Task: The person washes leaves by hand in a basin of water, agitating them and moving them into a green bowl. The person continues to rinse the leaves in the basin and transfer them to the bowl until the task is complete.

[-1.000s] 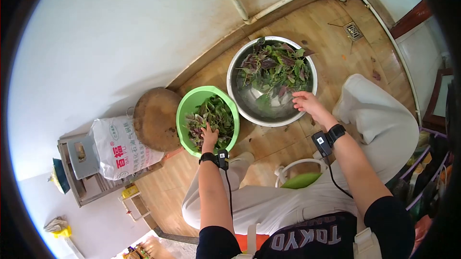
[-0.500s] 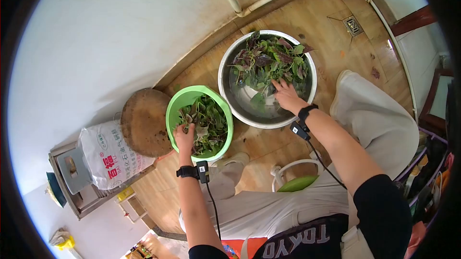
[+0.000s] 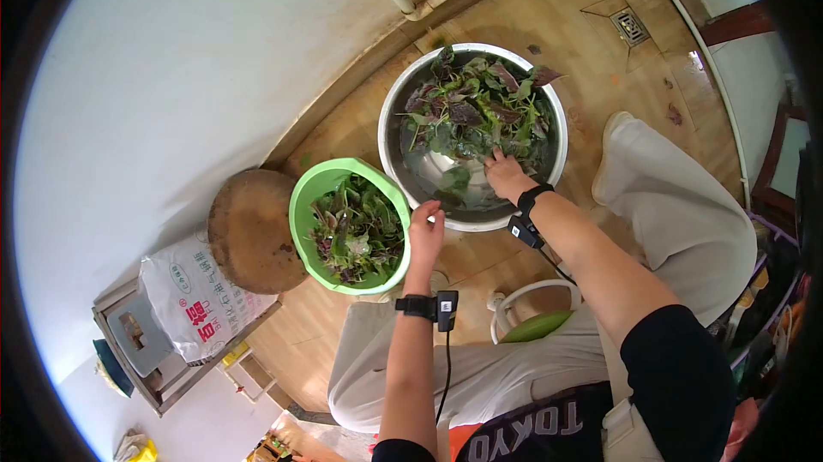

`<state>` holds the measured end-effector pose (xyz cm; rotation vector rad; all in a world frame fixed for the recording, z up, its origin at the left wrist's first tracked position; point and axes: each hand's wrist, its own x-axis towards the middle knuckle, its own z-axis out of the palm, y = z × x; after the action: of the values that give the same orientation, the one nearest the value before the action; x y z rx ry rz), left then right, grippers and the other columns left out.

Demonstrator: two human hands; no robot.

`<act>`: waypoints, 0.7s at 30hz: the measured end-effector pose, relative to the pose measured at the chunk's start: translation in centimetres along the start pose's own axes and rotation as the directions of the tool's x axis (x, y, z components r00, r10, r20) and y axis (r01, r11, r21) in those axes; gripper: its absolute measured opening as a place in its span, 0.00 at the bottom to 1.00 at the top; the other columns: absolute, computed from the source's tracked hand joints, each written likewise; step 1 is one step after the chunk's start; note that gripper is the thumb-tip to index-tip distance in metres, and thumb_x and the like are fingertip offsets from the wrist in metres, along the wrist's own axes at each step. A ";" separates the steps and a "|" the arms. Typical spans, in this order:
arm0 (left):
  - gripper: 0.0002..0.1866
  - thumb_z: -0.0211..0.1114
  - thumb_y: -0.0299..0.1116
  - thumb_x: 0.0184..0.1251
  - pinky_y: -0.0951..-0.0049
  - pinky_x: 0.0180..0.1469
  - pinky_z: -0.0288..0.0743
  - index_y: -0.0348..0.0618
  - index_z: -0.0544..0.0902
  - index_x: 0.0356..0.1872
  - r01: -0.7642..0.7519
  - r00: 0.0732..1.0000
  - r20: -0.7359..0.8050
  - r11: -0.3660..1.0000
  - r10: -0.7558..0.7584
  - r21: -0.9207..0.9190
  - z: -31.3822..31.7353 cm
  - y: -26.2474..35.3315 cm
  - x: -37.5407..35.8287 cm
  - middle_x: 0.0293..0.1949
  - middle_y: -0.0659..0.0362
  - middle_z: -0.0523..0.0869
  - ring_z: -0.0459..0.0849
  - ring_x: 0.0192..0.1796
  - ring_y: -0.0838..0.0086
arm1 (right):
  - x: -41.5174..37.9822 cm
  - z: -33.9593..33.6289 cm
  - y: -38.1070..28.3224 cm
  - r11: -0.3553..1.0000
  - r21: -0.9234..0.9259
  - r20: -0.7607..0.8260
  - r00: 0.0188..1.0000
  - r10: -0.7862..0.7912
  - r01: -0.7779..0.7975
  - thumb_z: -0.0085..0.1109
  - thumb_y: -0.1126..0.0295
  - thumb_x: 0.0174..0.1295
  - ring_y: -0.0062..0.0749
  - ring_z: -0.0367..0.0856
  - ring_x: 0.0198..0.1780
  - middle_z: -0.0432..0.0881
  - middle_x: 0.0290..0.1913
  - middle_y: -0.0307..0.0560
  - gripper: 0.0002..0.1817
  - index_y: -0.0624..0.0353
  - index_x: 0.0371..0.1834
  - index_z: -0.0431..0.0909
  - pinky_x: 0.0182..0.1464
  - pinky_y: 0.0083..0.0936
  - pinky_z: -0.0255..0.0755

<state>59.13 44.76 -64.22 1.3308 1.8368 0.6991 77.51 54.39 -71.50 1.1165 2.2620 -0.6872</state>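
My right hand reaches into a metal basin of water, its fingertips touching the near edge of a heap of green and purple leafy vegetables. The fingers look loosely spread, not wrapped round a bunch. My left hand is over the gap between the basin and a light green plastic basket. Its fingers are bent, with the thumb apart, and I see nothing held in it. More of the same leafy vegetables lie in the basket. Several loose leaves are under water near my right hand.
A round wooden board leans left of the basket, beside a white printed sack. A white-framed stool with a green seat is close to my legs. At the upper right is a floor drain; a wall rises behind.
My left hand has come out of the basket and moved right toward the basin rim. My right hand stays at the leaves in the basin, shifted slightly. The view has moved a little.
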 end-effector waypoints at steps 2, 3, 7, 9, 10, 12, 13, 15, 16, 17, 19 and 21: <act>0.12 0.59 0.27 0.54 0.72 0.36 0.76 0.38 0.77 0.42 0.059 0.998 0.023 0.998 -0.059 -0.028 2.1 -0.9 -0.1 0.46 0.50 0.77 0.78 0.43 0.63 | -1.3 0.2 -0.3 1.000 0.021 -0.023 1.000 -0.016 0.016 0.57 0.76 0.46 0.45 0.58 0.58 0.66 0.54 0.47 0.20 0.67 0.45 0.74 0.50 0.33 0.67; 0.14 0.59 0.26 0.53 0.69 0.40 0.75 0.38 0.77 0.42 0.018 1.000 0.010 0.993 -0.020 0.119 2.7 -0.8 -0.4 0.48 0.48 0.75 0.77 0.45 0.60 | -1.6 0.3 -0.5 0.990 0.138 0.057 0.998 -0.033 0.024 0.56 0.77 0.46 0.46 0.58 0.58 0.67 0.53 0.49 0.19 0.69 0.44 0.74 0.50 0.33 0.67; 0.17 0.59 0.27 0.52 0.67 0.46 0.73 0.37 0.75 0.45 -0.108 0.994 0.049 0.932 0.097 0.345 3.6 -1.7 -1.3 0.54 0.48 0.71 0.76 0.45 0.57 | -1.5 2.3 -1.8 0.919 0.394 0.074 0.995 -0.064 0.030 0.53 0.78 0.45 0.50 0.63 0.54 0.70 0.49 0.56 0.15 0.70 0.39 0.75 0.50 0.37 0.68; 0.17 0.59 0.27 0.52 0.67 0.47 0.72 0.37 0.75 0.46 -0.174 0.985 0.085 0.911 0.153 0.375 3.4 -2.0 -1.5 0.54 0.47 0.70 0.76 0.47 0.57 | -1.6 1.7 -2.6 0.869 0.495 0.018 1.000 -0.017 0.006 0.51 0.77 0.46 0.50 0.71 0.48 0.74 0.44 0.59 0.15 0.69 0.39 0.76 0.46 0.37 0.70; 0.18 0.60 0.27 0.52 0.66 0.48 0.72 0.36 0.74 0.46 -0.175 0.984 0.107 0.914 0.145 0.366 3.3 -2.1 -1.5 0.54 0.47 0.70 0.75 0.48 0.56 | -1.4 1.2 -2.7 0.870 0.493 0.013 1.000 -0.020 0.011 0.51 0.77 0.46 0.50 0.71 0.48 0.74 0.44 0.59 0.15 0.69 0.39 0.76 0.46 0.37 0.70; 0.19 0.60 0.27 0.51 0.65 0.49 0.71 0.35 0.74 0.47 -0.177 0.982 0.126 0.917 0.140 0.357 3.1 -2.0 -1.6 0.54 0.46 0.70 0.74 0.50 0.56 | -1.2 0.0 -2.5 0.660 0.741 -0.044 0.989 -0.138 0.125 0.51 0.75 0.47 0.49 0.75 0.42 0.76 0.40 0.60 0.18 0.66 0.44 0.75 0.43 0.37 0.72; 0.20 0.60 0.27 0.51 0.65 0.51 0.70 0.35 0.73 0.48 -0.139 0.986 0.128 0.939 0.103 0.316 3.0 -2.0 -1.6 0.54 0.46 0.70 0.73 0.51 0.55 | -1.3 -0.5 -2.4 0.576 0.803 -0.101 0.987 -0.123 0.154 0.53 0.74 0.49 0.42 0.79 0.34 0.79 0.35 0.54 0.19 0.63 0.48 0.74 0.40 0.32 0.73; 0.21 0.61 0.27 0.50 0.65 0.53 0.68 0.34 0.72 0.49 -0.100 0.989 0.131 0.957 0.067 0.271 3.2 -1.8 -1.8 0.54 0.45 0.70 0.72 0.53 0.53 | -2.0 -2.3 -2.4 0.315 0.945 -0.055 0.993 -0.105 0.085 0.52 0.73 0.51 0.35 0.78 0.35 0.79 0.35 0.49 0.17 0.63 0.47 0.75 0.41 0.27 0.72; 0.22 0.61 0.26 0.50 0.64 0.54 0.66 0.34 0.72 0.49 -0.081 0.996 0.051 0.960 0.069 0.268 3.5 -1.7 -1.9 0.54 0.46 0.70 0.70 0.54 0.51 | -2.3 -3.2 -2.4 0.022 1.000 -0.004 0.995 -0.102 0.007 0.51 0.73 0.54 0.27 0.77 0.37 0.79 0.35 0.44 0.15 0.63 0.46 0.75 0.41 0.22 0.72; 0.22 0.60 0.26 0.49 0.63 0.56 0.64 0.34 0.72 0.49 -0.061 0.997 -0.028 0.963 0.071 0.264 3.7 -1.4 -2.1 0.54 0.46 0.70 0.68 0.55 0.49 | -2.1 -3.8 -2.1 -0.176 0.984 -0.003 0.987 -0.160 -0.025 0.50 0.73 0.56 0.18 0.74 0.39 0.76 0.38 0.39 0.15 0.62 0.48 0.73 0.41 0.17 0.71; 0.23 0.61 0.27 0.50 0.61 0.57 0.63 0.36 0.72 0.50 -0.086 0.996 -0.001 0.965 0.089 0.246 3.7 -0.8 -2.3 0.55 0.46 0.69 0.66 0.56 0.49 | -2.1 -5.1 -1.2 0.096 0.992 -0.079 0.996 -0.046 0.083 0.52 0.73 0.54 0.31 0.73 0.46 0.75 0.45 0.46 0.18 0.60 0.50 0.71 0.48 0.22 0.69; 0.24 0.61 0.29 0.50 0.59 0.58 0.61 0.38 0.71 0.52 -0.112 0.994 0.022 0.967 0.110 0.230 3.8 -0.8 -2.3 0.55 0.46 0.69 0.65 0.58 0.48 | -1.3 -4.4 -0.8 0.737 0.663 -0.331 0.934 0.135 0.128 0.51 0.76 0.50 0.48 0.69 0.52 0.70 0.52 0.52 0.20 0.54 0.50 0.72 0.52 0.32 0.67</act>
<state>62.24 42.31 -66.37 1.5947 1.8921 0.5474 76.53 56.03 -67.26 1.6993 2.3514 -1.5027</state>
